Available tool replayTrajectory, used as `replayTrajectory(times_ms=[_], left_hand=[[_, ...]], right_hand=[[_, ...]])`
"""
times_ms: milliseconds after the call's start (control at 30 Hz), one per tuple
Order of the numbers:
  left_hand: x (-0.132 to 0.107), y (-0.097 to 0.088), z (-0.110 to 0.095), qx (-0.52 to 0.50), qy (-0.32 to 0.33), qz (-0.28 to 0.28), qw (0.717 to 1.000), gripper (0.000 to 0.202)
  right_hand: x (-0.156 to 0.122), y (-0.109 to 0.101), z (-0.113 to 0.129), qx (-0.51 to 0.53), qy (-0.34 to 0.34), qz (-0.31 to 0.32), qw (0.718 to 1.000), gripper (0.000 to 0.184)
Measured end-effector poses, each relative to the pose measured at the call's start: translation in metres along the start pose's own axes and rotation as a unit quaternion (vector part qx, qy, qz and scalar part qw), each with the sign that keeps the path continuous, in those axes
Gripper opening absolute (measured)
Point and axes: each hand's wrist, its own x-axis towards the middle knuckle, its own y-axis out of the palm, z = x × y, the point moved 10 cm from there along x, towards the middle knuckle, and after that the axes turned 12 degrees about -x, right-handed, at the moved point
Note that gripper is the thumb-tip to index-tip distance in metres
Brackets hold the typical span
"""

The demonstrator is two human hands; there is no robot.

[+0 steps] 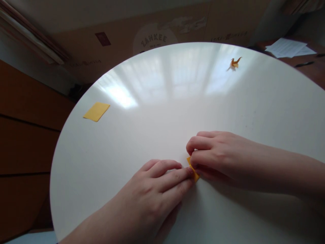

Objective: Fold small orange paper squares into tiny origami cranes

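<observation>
A small folded piece of yellow origami paper (pixel 196 176) lies on the white table in front of me, mostly covered by my fingers. My left hand (pixel 157 189) comes from the lower left, its fingertips pressed on the left side of the paper. From the right, my right hand (pixel 215 152) has its fingers curled and closed on the paper's upper and right part. The right thumb is largely hidden. Little of the fold's shape shows between the fingers.
The round white table (pixel 162 128) carries yellow paper squares (pixel 96 112) at the left and a folded paper crane (pixel 235 63) at the far right. Behind the table stands a printed cardboard sheet (pixel 116 57). White papers (pixel 286 47) and a pen (pixel 304 64) lie on a brown surface.
</observation>
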Motion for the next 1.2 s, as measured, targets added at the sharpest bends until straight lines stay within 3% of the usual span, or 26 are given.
replayTrajectory(times_ms=[633, 1200], left_hand=[[-0.003, 0.024, 0.001, 0.057, -0.015, 0.038, 0.998, 0.054], [-0.004, 0.027, -0.008, 0.122, -0.013, 0.019, 0.992, 0.040]], right_hand=[[0.001, -0.003, 0.001, -0.009, 0.000, -0.002, 1.000, 0.018], [0.000, -0.003, 0.001, -0.014, -0.002, -0.006, 1.000, 0.018]])
